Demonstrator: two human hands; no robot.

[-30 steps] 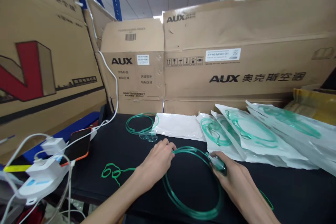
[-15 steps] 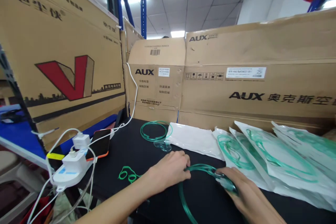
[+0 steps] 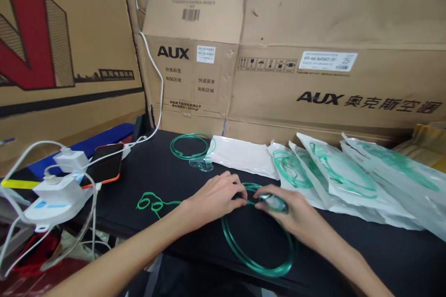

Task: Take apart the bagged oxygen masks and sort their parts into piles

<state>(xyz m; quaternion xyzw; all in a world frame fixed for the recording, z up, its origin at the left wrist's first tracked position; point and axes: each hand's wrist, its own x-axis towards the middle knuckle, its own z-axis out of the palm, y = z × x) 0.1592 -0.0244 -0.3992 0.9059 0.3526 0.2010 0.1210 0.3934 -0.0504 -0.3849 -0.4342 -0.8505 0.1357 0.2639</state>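
A coil of green plastic tubing lies on the black table in front of me. My left hand pinches the coil at its upper left, fingers curled round the strands. Close beside it, my right hand is closed on the coil's upper part, with a clear plastic piece showing between thumb and fingers; its exact kind is hard to make out. Left of my left hand lies a green cord with two loops. Behind my hands rests a second green tubing coil with a clear plastic piece by it.
A white packet lies at the back. Several clear-fronted pouches with green tubing overlap at the right. A phone and a white power strip with cables are at the left. Cardboard boxes wall the back.
My right hand has moved left, closer to my left hand, and the tubing now lies in a fuller loop below them. The camera view has tilted down.
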